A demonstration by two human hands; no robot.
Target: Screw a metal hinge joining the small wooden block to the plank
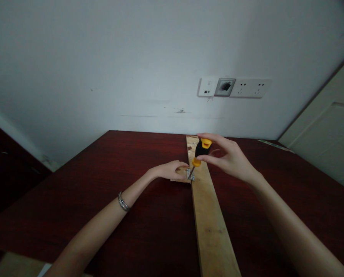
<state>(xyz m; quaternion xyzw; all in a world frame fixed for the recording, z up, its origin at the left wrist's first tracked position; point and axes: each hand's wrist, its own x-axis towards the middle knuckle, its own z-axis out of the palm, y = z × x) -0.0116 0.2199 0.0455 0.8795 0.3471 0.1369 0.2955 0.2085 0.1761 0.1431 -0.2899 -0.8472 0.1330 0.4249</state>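
A screwdriver (203, 148) with a black and yellow handle is pinched between the thumb and fingers of my right hand (234, 158). It leans, and its tip reaches down to a small metal hinge (192, 177). The hinge lies across the joint between a long wooden plank (211, 219) and a short piece of wood (178, 179) at the plank's left side. My left hand (169, 169) grips the short piece, its fingertips close to the hinge. Whether the screwdriver tip sits in a screw is too small to tell.
The plank runs along a dark red table (149, 215) from its far edge toward me. Behind stands a white wall with a row of socket plates (247, 88). A pale panelled door (330, 127) is at the right. A thin strip (276, 146) lies at the far right table edge.
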